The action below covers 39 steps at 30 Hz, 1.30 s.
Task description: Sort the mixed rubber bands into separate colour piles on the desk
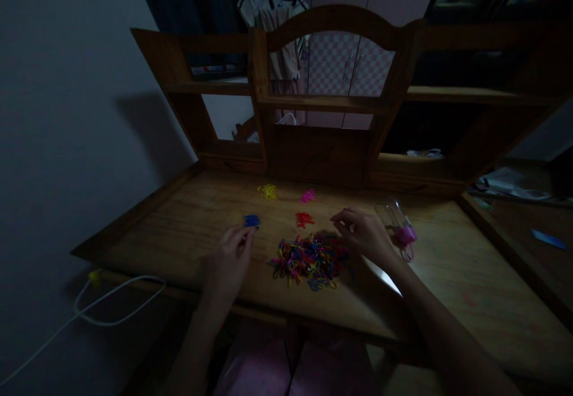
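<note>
My left hand (229, 256) is closed in a pinch just in front of a small blue pile (251, 220). A tiny dark bit shows at its fingertips, too small to name. My right hand (360, 230) is also pinched, over the right edge of a large mixed heap (308, 259) of small coloured pieces that look like loops or clips. Whatever it may hold is too small to make out. Beyond the heap lies a red pile (304, 219), with a pink pile (307, 195) and a yellow pile (267, 191) farther back.
A clear bottle (394, 211) with a purple cap and strap lies right of my right hand. The wooden desk (179, 223) has a shelf unit (322, 105) along its back. A white cable (116, 323) hangs by the front left edge.
</note>
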{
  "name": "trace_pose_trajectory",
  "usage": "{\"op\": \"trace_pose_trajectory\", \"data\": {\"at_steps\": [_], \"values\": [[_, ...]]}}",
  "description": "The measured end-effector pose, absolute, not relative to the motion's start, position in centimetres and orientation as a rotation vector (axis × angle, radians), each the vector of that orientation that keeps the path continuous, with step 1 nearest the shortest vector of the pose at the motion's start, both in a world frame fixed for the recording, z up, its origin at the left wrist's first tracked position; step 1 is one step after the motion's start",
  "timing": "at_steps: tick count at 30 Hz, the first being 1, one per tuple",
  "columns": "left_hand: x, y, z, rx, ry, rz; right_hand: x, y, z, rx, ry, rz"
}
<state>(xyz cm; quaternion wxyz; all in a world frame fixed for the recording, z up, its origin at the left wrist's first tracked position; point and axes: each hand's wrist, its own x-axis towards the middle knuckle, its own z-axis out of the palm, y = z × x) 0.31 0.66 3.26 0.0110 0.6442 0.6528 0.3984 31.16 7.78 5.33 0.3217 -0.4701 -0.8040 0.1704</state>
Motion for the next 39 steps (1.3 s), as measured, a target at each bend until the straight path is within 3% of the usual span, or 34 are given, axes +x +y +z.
{"op": "trace_pose_trajectory", "data": {"at_steps": [7,15,30,39], "values": [[5.6,-2.1,3.4,2.089,1.708,1.142,31.1,8.0,3.8,-1.255,-2.263,0.579],[6.1,-2.4,3.2,2.088,1.626,1.147,31.0,7.7,4.3,-1.252,-2.230,0.670],[10.4,0.8,5.0,1.897,1.322,1.333,29.3,6.4,5.9,-0.965,-1.786,1.526],[9.9,0.3,5.1,1.891,1.411,1.352,29.4,6.6,6.1,-0.939,-1.669,1.530]]}}
